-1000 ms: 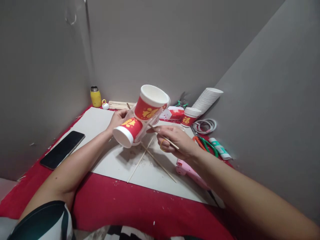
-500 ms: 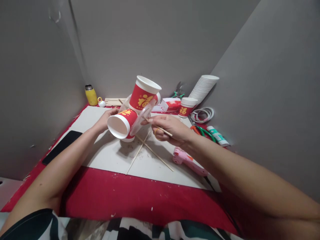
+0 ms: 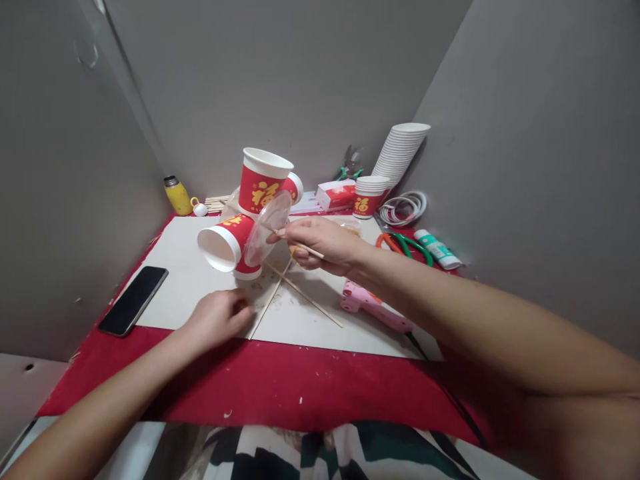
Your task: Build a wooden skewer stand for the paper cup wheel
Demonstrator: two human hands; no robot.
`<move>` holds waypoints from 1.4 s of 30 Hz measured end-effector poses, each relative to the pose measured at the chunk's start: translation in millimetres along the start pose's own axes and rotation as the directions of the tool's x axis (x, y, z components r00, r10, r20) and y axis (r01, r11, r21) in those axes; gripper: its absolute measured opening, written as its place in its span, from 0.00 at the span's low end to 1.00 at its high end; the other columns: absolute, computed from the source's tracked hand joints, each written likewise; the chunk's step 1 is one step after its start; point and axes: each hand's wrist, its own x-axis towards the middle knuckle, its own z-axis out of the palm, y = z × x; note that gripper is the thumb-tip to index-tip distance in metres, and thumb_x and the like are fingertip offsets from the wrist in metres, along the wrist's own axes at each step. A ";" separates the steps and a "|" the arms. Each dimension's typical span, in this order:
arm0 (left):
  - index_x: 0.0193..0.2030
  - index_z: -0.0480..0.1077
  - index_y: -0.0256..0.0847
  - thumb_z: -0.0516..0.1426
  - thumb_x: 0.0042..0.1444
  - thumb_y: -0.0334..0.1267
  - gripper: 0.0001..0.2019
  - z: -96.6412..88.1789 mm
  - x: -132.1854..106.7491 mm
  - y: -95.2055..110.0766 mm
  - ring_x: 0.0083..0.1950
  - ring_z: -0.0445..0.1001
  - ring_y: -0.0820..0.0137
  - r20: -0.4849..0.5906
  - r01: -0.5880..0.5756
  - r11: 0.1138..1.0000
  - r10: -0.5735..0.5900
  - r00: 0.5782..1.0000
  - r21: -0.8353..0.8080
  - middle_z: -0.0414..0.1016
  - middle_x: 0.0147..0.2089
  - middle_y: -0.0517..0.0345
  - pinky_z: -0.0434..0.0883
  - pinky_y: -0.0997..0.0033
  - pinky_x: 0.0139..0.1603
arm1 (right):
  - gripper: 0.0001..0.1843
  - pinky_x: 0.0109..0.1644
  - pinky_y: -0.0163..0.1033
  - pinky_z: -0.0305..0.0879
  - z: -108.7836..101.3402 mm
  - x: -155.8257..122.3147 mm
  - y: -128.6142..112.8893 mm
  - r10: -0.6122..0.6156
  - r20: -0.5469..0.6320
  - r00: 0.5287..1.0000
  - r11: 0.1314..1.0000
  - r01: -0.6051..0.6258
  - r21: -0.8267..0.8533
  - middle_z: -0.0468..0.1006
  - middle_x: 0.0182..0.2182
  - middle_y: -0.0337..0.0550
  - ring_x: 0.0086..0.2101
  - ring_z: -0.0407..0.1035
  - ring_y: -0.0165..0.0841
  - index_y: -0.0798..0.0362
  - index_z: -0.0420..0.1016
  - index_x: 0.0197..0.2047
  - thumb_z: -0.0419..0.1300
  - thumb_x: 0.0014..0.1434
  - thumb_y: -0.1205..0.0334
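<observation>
**Right hand pinches a skewer at the cup cluster; left hand lies curled on the board**

Head view: the right hand [image 3: 320, 243] reaches in from 4 o'clock. Its thumb and fingers are pressed together on a thin skewer [image 3: 300, 246] whose far end meets a clear disc [image 3: 267, 227]. The disc sits at the middle of the cup cluster [image 3: 250, 220], a group of red paper cups held above the white board [image 3: 180, 260]. One cup stands upright at 12 o'clock of the disc. Another lies on its side with its mouth toward 8 o'clock, and its white inside shows nothing in it.

The left hand [image 3: 217, 317] lies on the near edge of the board, fingers curled. I cannot tell whether it grips anything. Two loose sticks [image 3: 300, 297] lie crossed just to its right.

At 1 o'clock a short stack of red cups [image 3: 369, 197] stands beside a tall leaning stack of white cups [image 3: 400, 153]. What is inside either stack is hidden. A yellow bottle [image 3: 177, 195], capped, stands at 11 o'clock, a phone [image 3: 133, 300] lies at 9 o'clock, and a pink glue gun [image 3: 373, 307] lies under the right forearm.
</observation>
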 end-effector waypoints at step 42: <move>0.46 0.67 0.36 0.53 0.62 0.39 0.10 8.8 17.6 62.2 0.18 0.66 0.81 0.066 0.065 0.526 -0.018 0.998 -0.848 0.74 0.32 0.58 0.63 0.81 0.18 | 0.07 0.14 0.27 0.41 4.4 -2.5 -10.4 -0.014 0.046 0.999 0.973 0.024 -0.230 0.58 0.08 0.28 0.11 0.50 0.22 0.56 0.68 0.34 0.52 0.63 0.73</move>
